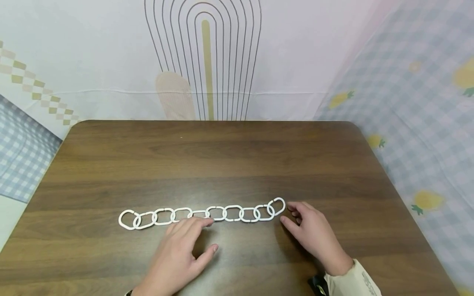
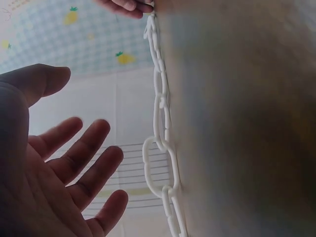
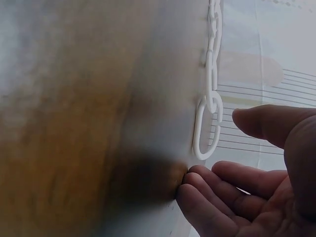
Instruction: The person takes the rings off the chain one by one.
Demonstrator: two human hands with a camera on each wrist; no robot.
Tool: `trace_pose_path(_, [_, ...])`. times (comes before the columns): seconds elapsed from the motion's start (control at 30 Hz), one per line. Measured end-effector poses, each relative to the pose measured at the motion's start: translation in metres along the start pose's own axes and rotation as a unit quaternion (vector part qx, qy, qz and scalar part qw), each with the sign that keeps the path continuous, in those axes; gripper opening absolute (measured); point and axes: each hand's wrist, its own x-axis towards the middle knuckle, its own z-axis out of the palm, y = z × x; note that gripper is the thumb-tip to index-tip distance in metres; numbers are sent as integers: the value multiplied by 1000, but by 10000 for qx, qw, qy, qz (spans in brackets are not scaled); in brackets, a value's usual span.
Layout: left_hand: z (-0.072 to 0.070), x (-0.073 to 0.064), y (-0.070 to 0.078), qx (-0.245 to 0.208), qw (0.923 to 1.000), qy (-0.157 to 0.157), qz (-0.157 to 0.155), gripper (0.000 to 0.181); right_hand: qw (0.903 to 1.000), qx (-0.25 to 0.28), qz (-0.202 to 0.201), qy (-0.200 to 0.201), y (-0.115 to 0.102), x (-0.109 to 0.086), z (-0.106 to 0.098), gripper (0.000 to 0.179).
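Observation:
A white plastic link chain (image 1: 233, 206) lies stretched from left to right across the wooden table, its right end angled slightly away from me. Several oval links make it up, and some show a small gap in the ring. My left hand (image 1: 181, 250) hovers in front of the chain's middle with fingers and thumb spread; in the head view its fingertips cover part of a link. Beside the right end link (image 3: 198, 133), my right hand (image 1: 314, 232) is held with loosely bent fingers and the thumb apart. Neither hand holds anything.
The brown wooden table (image 1: 222, 160) has rounded far corners. Behind it hangs a pale cloth (image 1: 296, 49) with arch lines, and a checked cloth with pineapples (image 1: 426, 123) hangs along the right side. A small black object (image 1: 317, 284) shows by the right sleeve (image 1: 352, 281).

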Motion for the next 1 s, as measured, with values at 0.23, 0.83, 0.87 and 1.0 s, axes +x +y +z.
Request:
trace_pose_path(0.23, [10, 7, 5, 98, 9995, -93, 274, 28, 9996, -151, 123, -210, -1, 7, -1, 34])
trace_pose_path(0.83, [30, 31, 26, 117, 9980, 76, 621, 19, 9976, -555, 271, -322, -4, 18, 0, 28])
trace_pose_path(0.87, [31, 32, 28, 120, 9980, 63, 622, 19, 9975, -571, 283, -319, -4, 18, 0, 28])
trace_pose_path(1.0, [35, 36, 32, 120, 9981, -31, 610, 20, 9974, -619, 268, -270, -5, 18, 0, 28])
